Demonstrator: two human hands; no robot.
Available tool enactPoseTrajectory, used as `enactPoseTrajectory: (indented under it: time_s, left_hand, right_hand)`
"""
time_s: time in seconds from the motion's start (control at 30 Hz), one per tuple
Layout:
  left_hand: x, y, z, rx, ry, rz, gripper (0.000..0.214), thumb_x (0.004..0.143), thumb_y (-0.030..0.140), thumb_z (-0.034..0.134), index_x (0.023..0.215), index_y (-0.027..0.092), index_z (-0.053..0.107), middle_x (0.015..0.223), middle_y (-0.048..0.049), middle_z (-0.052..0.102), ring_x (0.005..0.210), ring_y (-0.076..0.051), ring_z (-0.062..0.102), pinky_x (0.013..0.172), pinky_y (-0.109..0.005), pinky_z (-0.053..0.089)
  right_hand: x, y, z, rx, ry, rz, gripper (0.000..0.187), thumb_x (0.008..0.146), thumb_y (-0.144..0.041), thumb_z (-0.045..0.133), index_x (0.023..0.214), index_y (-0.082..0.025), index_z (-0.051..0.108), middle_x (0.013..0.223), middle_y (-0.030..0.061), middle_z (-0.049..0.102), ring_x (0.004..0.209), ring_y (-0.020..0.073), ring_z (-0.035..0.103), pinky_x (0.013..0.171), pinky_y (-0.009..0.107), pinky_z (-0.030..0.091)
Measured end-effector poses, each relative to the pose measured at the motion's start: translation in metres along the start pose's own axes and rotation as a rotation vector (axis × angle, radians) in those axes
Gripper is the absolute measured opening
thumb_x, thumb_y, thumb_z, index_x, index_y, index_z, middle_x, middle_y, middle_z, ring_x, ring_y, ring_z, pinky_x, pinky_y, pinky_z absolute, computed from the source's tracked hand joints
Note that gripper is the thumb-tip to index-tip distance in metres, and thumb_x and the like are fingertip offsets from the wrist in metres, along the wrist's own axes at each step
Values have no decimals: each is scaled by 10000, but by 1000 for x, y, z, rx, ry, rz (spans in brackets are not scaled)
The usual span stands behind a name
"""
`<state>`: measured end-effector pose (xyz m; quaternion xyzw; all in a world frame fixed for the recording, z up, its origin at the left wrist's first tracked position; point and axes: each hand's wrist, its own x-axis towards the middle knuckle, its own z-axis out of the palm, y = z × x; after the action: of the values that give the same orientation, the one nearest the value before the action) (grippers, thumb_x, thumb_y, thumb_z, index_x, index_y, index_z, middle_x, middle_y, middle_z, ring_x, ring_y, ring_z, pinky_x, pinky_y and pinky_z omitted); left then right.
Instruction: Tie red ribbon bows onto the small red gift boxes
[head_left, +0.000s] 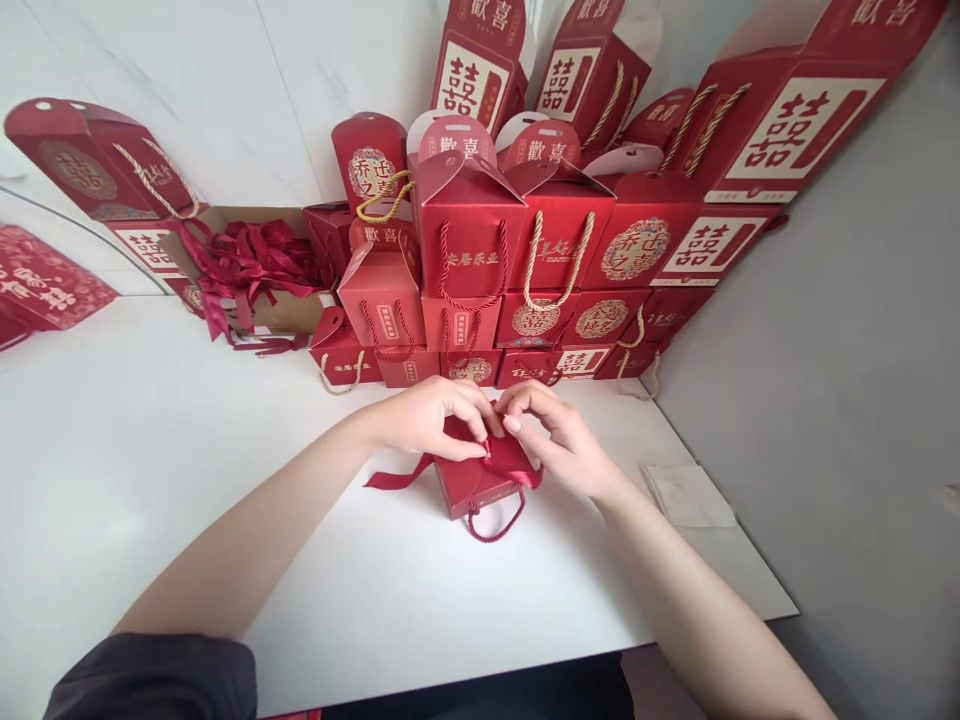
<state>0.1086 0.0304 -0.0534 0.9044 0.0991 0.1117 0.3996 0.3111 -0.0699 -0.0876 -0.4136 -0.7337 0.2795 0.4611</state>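
A small red gift box (480, 482) with a dark red cord handle lies on the white table (150, 470) in front of me. A dark red ribbon (399, 475) runs across its top and trails off to the left. My left hand (431, 415) and my right hand (559, 435) meet over the box's top, fingers curled and pinching the ribbon between them. Where the fingertips meet, the ribbon is partly hidden.
Many red gift boxes (525, 240) are stacked against the back wall. An open cardboard box (255, 260) full of red ribbons sits at the back left, with more red boxes (90, 170) beside it. A folded white paper (686, 495) lies near the table's right edge.
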Motion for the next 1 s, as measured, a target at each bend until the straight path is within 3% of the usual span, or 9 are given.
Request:
enactPoseTrajectory:
  time_s: [0.07, 0.17, 0.33, 0.47, 0.6, 0.77, 0.9, 1.0]
  left_hand:
    - [-4, 14, -1, 180, 38, -19, 83, 794, 220, 696, 824, 211, 774, 1063, -49, 674, 914, -149, 636, 841, -260, 492]
    - [-11, 27, 2, 466, 137, 26, 154, 861, 199, 607, 847, 219, 760, 1015, -26, 659, 757, -100, 632, 670, -217, 477]
    - [-15, 22, 15, 856, 348, 313, 178, 906, 161, 546, 850, 192, 713, 855, -12, 671, 644, -82, 610, 534, -204, 447]
    - [-20, 2, 29, 830, 570, 458, 52, 861, 145, 639, 878, 174, 678, 840, -7, 662, 659, -70, 617, 585, -174, 512]
    - [-27, -14, 42, 795, 741, 497, 99, 779, 130, 742, 831, 156, 661, 819, 4, 653, 630, -59, 604, 573, -167, 520]
    - [-29, -16, 45, 765, 749, 479, 104, 769, 135, 756, 808, 156, 662, 792, 13, 652, 599, -49, 590, 554, -165, 513]
    - [-28, -13, 45, 799, 740, 491, 75, 797, 147, 732, 832, 167, 669, 779, 17, 654, 573, -48, 580, 534, -169, 502]
    - [-27, -12, 45, 799, 740, 493, 82, 796, 144, 732, 835, 169, 664, 777, 19, 655, 570, -50, 580, 530, -171, 496]
  right_hand:
    - [2, 4, 4, 2, 13, 20, 85, 978, -276, 503, 978, -218, 565, 1066, 71, 634, 985, 186, 593, 915, 363, 460]
    - [4, 6, 6, -46, -38, -7, 144, 988, -240, 479, 1063, -229, 601, 1071, 67, 659, 974, 186, 588, 927, 368, 453]
    - [3, 7, 1, -51, -62, -50, 164, 958, -248, 555, 1001, -242, 714, 1047, 58, 678, 977, 190, 595, 922, 379, 461]
    - [1, 7, 5, -14, -39, -37, 142, 920, -247, 622, 1000, -255, 740, 1010, 50, 694, 939, 183, 624, 869, 366, 493]
    - [1, 2, 11, -87, 28, -80, 107, 890, -190, 635, 926, -234, 726, 934, 37, 698, 879, 179, 630, 833, 361, 493]
    - [-2, -5, 6, -205, 148, -91, 131, 847, -107, 582, 919, -206, 630, 918, 39, 657, 865, 187, 615, 808, 361, 482]
    - [-2, -5, 4, -175, 24, -69, 318, 850, -110, 580, 1145, -226, 563, 1058, 41, 678, 993, 198, 620, 957, 406, 444]
    - [-2, -3, 8, -201, 18, -136, 273, 850, -101, 581, 1088, -236, 573, 998, 9, 692, 934, 175, 629, 1065, 446, 367]
